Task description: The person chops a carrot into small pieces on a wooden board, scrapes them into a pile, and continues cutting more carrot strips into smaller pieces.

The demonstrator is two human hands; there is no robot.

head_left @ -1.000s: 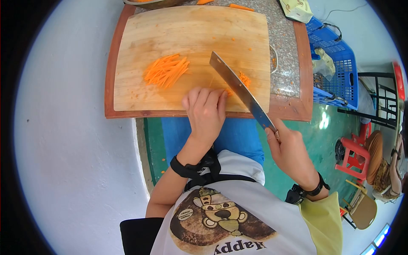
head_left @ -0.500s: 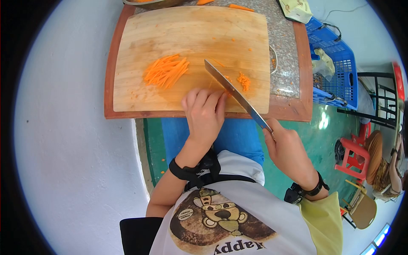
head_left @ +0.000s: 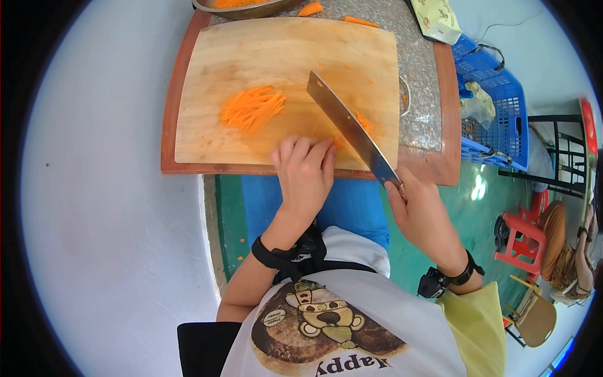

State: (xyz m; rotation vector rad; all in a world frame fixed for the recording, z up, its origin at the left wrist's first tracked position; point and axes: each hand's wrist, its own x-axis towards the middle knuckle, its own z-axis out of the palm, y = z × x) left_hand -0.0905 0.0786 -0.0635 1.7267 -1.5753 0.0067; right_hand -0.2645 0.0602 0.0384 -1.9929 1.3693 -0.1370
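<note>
My right hand point(head_left: 422, 210) is wrapped round the handle of a cleaver point(head_left: 344, 116), whose broad blade slants up and left over the cutting board point(head_left: 282, 47). Near the board's front edge, my left hand point(head_left: 303, 169) has its fingers bent and pressed down, with a small carrot piece point(head_left: 339, 142) at the tips of thumb and forefinger. Part of that piece is hidden by the fingers. A pile of carrot strips point(head_left: 253, 108) lies farther left on the board. Finely chopped carrot point(head_left: 363, 121) shows just past the blade, partly covered by it.
A metal bowl point(head_left: 251, 10) with shredded carrot stands behind the board, beside carrot chunks point(head_left: 311, 9). To the right are a yellowish packet point(head_left: 436, 22), a blue crate point(head_left: 496, 94) and a red stool point(head_left: 524, 235). Another person point(head_left: 568, 251) sits at far right. A wall point(head_left: 107, 188) borders the left.
The cleaver has lifted and turned, showing more of its blade face and covering part of the chopped carrot. My left hand stays near the front edge. The view has shifted slightly.
</note>
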